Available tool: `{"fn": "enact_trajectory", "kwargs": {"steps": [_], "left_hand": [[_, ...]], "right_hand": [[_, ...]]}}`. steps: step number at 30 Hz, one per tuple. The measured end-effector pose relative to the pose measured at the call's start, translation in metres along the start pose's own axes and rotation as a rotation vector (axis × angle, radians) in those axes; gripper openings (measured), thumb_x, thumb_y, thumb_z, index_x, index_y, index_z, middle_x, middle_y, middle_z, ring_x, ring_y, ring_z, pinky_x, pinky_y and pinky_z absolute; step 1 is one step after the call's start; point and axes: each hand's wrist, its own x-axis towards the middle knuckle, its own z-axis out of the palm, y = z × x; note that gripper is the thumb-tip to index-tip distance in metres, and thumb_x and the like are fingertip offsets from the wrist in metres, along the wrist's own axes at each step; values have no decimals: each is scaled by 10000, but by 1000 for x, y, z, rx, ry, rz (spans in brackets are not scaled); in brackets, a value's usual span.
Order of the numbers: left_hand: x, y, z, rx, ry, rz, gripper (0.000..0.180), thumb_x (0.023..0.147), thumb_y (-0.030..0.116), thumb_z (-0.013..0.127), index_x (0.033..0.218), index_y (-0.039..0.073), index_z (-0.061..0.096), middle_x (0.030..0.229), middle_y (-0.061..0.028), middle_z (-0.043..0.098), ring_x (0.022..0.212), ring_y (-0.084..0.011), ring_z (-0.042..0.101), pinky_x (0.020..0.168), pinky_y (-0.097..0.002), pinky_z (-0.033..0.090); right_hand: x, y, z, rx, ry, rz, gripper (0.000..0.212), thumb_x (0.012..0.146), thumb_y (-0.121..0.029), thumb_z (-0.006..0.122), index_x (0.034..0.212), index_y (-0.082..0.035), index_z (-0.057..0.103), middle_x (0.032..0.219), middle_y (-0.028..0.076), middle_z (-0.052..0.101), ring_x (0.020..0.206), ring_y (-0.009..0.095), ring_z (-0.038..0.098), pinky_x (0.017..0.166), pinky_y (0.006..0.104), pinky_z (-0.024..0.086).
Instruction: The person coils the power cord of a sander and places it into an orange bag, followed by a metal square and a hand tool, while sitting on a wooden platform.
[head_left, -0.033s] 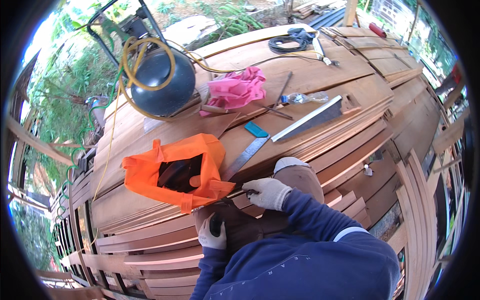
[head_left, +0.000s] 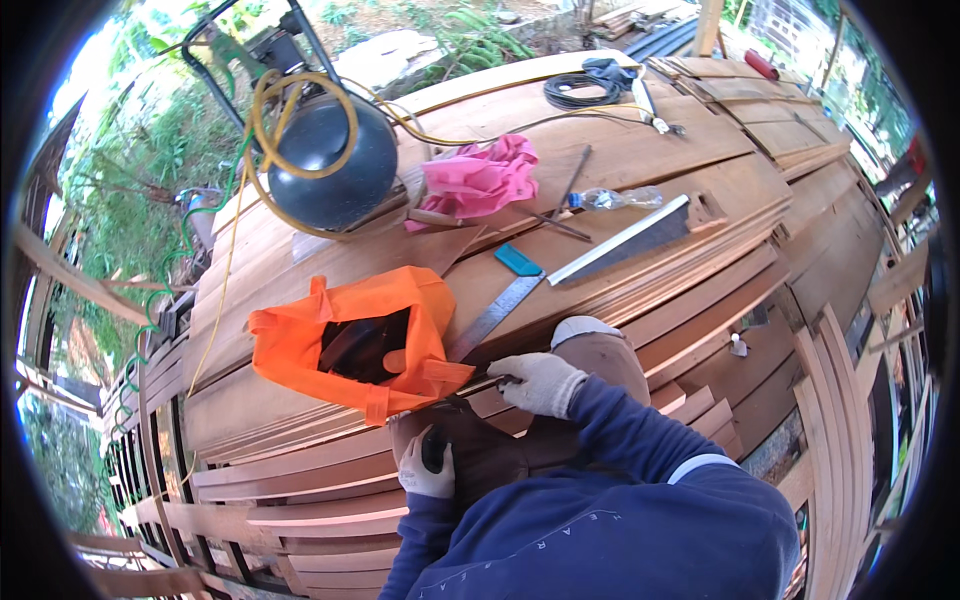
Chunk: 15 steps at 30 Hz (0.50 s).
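My left hand (head_left: 426,482), in a pale work glove, is closed round a black rounded object (head_left: 434,450) over my lap; its kind cannot be made out. My right hand (head_left: 545,384), also gloved, has its fingers curled together near my knee, with a small dark thing (head_left: 509,380) at the fingertips. Just beyond the hands an orange cloth bag (head_left: 285,352) lies with its mouth open and dark contents inside. To its right rests a try square (head_left: 495,312) with a teal handle, and farther right a handsaw (head_left: 630,246) with a white strip along one edge.
Stacked wooden boards (head_left: 690,150) fill the work surface. A dark air compressor tank (head_left: 335,165) with a yellow hose stands at the far left. Pink cloth (head_left: 485,180), a plastic bottle (head_left: 615,198) and a coiled black cable (head_left: 582,90) lie beyond the tools.
The whole view has shifted slightly, so the things appear a little farther right. Both hands keep their places and their hold.
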Motion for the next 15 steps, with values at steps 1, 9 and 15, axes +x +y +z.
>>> {"fn": "enact_trajectory", "kwargs": {"steps": [1, 9, 15], "left_hand": [[1, 0, -1, -10, -5, -7, 377, 789, 172, 726, 1150, 82, 666, 1010, -138, 687, 931, -359, 657, 843, -429, 519], [1, 2, 1, 10, 13, -27, 373, 778, 182, 730, 1139, 99, 677, 973, -132, 685, 902, -363, 653, 819, -441, 516], [2, 0, 1, 14, 35, -19, 362, 774, 169, 731, 1126, 98, 683, 951, -125, 689, 876, -356, 661, 802, -429, 521]], "right_hand": [[5, 5, -1, 32, 27, -9, 311, 877, -179, 602, 1159, -72, 680, 1053, 178, 708, 984, 329, 684, 885, 376, 541], [114, 107, -87, -213, 712, 58, 199, 830, -181, 626, 986, -93, 710, 877, 170, 704, 836, 379, 665, 790, 432, 538], [132, 127, -144, -760, 558, 389, 275, 835, -266, 628, 1075, -140, 672, 1040, 117, 704, 996, 341, 663, 848, 483, 518]]}}
